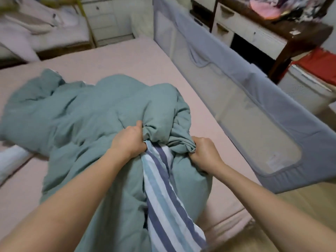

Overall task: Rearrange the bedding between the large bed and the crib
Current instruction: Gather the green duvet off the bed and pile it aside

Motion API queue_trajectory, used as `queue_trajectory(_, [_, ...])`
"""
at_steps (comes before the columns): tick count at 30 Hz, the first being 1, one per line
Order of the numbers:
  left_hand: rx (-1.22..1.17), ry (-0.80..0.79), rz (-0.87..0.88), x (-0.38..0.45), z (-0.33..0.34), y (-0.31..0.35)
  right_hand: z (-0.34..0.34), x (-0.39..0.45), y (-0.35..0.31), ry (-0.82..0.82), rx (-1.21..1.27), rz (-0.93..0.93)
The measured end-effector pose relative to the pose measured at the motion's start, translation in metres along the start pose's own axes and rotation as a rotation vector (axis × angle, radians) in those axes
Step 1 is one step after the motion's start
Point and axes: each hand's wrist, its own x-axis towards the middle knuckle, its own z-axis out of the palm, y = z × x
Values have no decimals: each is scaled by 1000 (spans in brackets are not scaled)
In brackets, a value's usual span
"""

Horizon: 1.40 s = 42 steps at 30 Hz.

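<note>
While the green duvet (87, 113) lies bunched across the pink bed (112, 57), left hand (130, 140) and right hand (204, 151) each clench a fold of it, striped underside (163, 188) showing between them. Grey rail (245, 99) borders the bed's right edge. Crib (45, 30) stands at far left, drawers (249, 31) beyond the rail.

Matt, wrinkled green cloth duvet (87, 113) with striped underside on a smooth pink sheet (116, 57); mesh-fabric rail (241, 99).

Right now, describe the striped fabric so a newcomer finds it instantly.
Start at the big bed with its pink sheet. On it lies a bunched green duvet, gripped by the left hand and right hand. Between them runs the striped fabric: the only blue-and-white striped cloth.
</note>
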Motion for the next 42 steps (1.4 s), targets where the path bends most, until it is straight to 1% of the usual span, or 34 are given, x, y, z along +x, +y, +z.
queue_trajectory(3, [31, 77, -70, -31, -56, -64, -23, 24, -92, -71, -218, -405])
queue_trajectory(5, [51, 97, -107, -51, -80, -110, -28, 35, -155, -101, -350, -633])
queue_trajectory(7, [25, 102, -153, -71, -94, -153, -23, 44, -210, -78, -372, -811])
queue_trajectory(8, [-6, 117, -164, -81, -100, -176, -14, 48, -240, -58, -341, -860])
queue_trajectory(9, [-45, 141, -174, -92, -107, -201, -2, 52, -276, -73, -283, -859])
queue_trajectory(11, [-132, 190, -177, -102, -116, -230, 20, 59, -330, -132, -167, -754])
queue_trajectory(13, [-170, 202, -202, -113, -119, -268, 54, 68, -379, -194, -212, -680])
queue_trajectory(14, [-174, 195, -210, -116, -118, -281, 69, 73, -392, -215, -253, -661])
queue_trajectory(15, [-182, 186, -206, -116, -117, -288, 82, 78, -397, -223, -287, -662])
queue_trajectory(19, [-256, 110, -207, -105, -110, -319, 139, 101, -411, -360, -413, -624])
queue_trajectory(22, [-369, 84, -203, -79, -104, -355, 174, 129, -429, -304, -447, -517])
queue_trajectory(25, [-641, 23, -180, -46, -97, -392, 200, 161, -428, -245, -556, -482])
queue_trajectory(26, [-726, 34, -199, -33, -95, -406, 207, 170, -426, -245, -605, -467])
queue_trajectory(27, [-768, 94, -250, -16, -88, -423, 220, 183, -421, -229, -641, -459])
queue_trajectory(28, [-747, 183, -311, 7, -77, -446, 239, 200, -416, -224, -664, -448])
queue_trajectory(29, [-653, 259, -379, 28, -66, -466, 256, 216, -410, -217, -685, -447])
queue_trajectory(30, [-539, 300, -442, 44, -58, -483, 265, 225, -408, -235, -698, -415])
queue_trajectory(32, [-330, 296, -514, 82, -34, -518, 297, 250, -405, -242, -698, -415])
queue_trajectory(34, [-198, 253, -542, 115, -17, -544, 324, 265, -405, -244, -691, -451])
queue_trajectory(36, [-173, 221, -597, 146, 0, -564, 348, 269, -407, -263, -669, -498])
queue_trajectory(38, [-217, 198, -652, 182, 24, -582, 386, 276, -397, -293, -630, -519])
queue_trajectory(39, [-226, 192, -660, 194, 30, -587, 396, 275, -395, -318, -606, -503])
queue_trajectory(42, [-181, 171, -669, 228, 56, -611, 430, 286, -384, -313, -558, -528])
